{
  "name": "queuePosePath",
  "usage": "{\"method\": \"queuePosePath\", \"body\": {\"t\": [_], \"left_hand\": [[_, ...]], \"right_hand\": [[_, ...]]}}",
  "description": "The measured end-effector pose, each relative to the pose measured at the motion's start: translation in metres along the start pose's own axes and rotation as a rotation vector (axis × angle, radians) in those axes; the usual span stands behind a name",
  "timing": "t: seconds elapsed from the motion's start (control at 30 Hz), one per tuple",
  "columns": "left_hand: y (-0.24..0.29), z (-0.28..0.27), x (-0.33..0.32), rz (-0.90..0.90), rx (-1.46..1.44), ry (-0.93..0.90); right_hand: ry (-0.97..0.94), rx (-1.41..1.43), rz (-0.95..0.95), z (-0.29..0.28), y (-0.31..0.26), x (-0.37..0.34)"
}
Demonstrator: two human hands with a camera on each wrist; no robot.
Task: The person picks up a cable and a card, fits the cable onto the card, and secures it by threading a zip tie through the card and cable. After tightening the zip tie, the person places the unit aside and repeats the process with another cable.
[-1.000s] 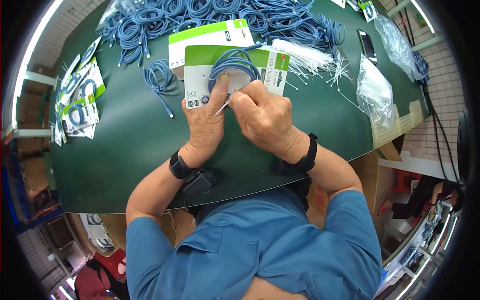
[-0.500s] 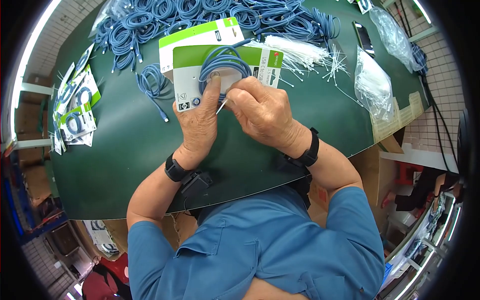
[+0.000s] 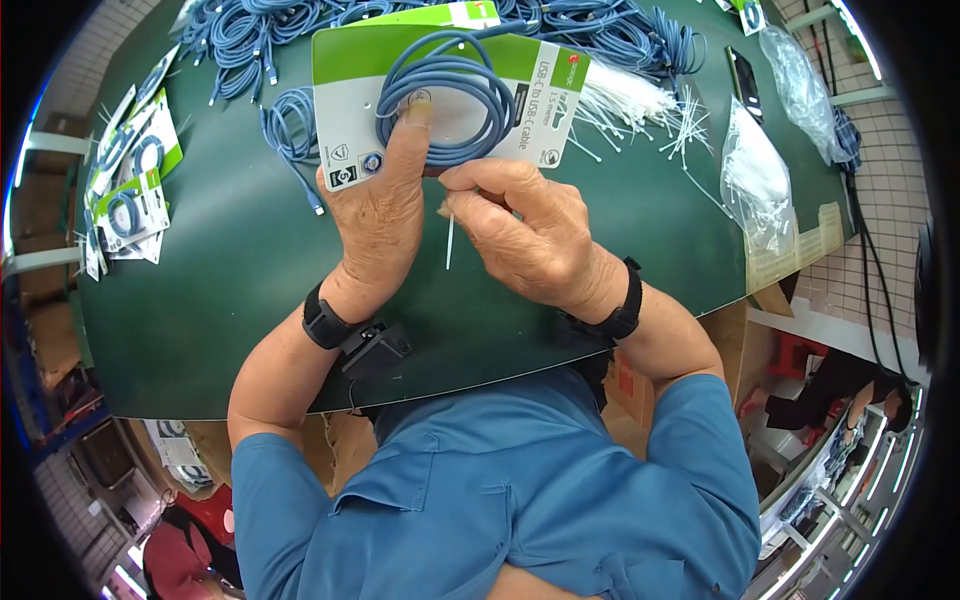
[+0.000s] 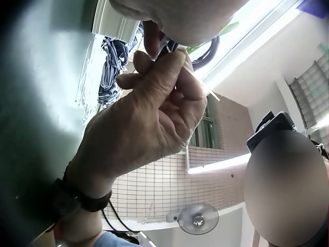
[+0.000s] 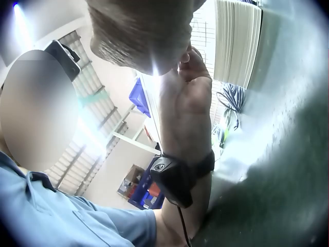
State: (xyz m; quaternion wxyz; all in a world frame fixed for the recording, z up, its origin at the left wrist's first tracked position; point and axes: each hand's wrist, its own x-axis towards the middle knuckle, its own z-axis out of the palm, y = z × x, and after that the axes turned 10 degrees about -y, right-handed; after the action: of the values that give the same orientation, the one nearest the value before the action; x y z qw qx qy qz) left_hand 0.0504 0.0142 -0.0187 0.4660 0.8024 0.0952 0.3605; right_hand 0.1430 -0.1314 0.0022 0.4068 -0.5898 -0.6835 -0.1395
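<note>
My left hand holds a green-and-white packaging card printed "USB-C to USB-C cable". Its thumb presses on the card's front, inside a coiled blue cable that lies against it. At the card's lower edge my right hand pinches a thin white cable tie, whose tail points down toward me. The left wrist view shows this right hand with thumb and fingers together, the tie's tail sticking out. My left fingers are mostly hidden behind the card.
Many coiled blue cables lie along the far side of the green table. Behind the card is a stack of cards. Loose white ties, a phone and a bag of ties are at right; finished-looking cable cards at left.
The card with its coil has risen and moved left in the head view, looking larger. My right hand has shifted slightly down, and more of the tie's tail shows, hanging straighter.
</note>
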Motion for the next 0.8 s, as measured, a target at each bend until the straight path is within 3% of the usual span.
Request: {"method": "queuePosePath", "body": {"t": [0.17,0.8], "left_hand": [[0.021,0.004,0.007,-0.204,-0.49,0.091],[0.029,0.006,0.01,-0.208,-0.554,0.073]], "right_hand": [[0.018,0.031,-0.013,0.003,-0.002,0.001],[0.033,0.193,-0.063,0.008,-0.003,-0.004]]}}
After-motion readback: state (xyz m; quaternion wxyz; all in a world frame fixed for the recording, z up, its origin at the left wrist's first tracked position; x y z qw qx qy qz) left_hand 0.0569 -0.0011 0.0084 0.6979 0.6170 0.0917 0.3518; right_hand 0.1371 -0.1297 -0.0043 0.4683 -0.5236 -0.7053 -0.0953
